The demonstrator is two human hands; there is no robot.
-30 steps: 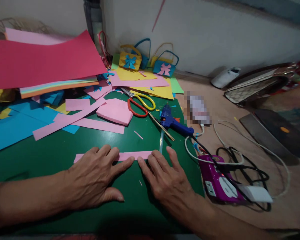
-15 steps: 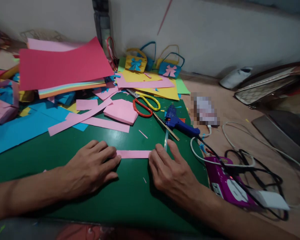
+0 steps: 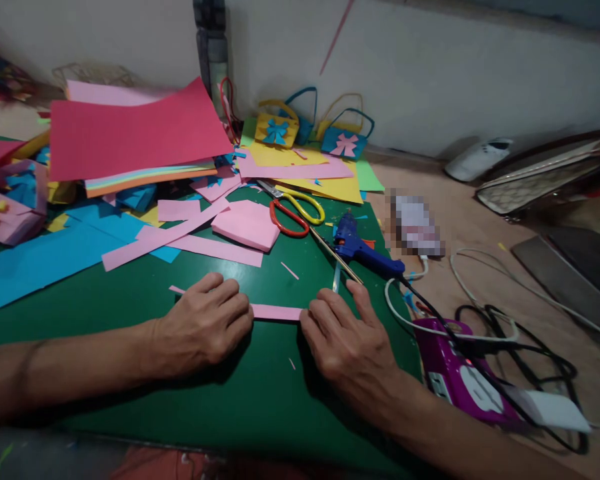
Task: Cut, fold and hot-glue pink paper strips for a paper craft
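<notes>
A narrow pink strip runs between the two hands over the nearer part of the green tabletop, roughly parallel to its near edge. The left hand, fingers curled, grips the strip partway along — a short tail shows beyond the knuckles — and the right hand pinches the other end, its outer finger raised. Near the right edge lie a blue glue gun and, farther in, red-and-yellow scissors beside a folded pink piece. Toward the far left corner, coloured sheets are stacked.
</notes>
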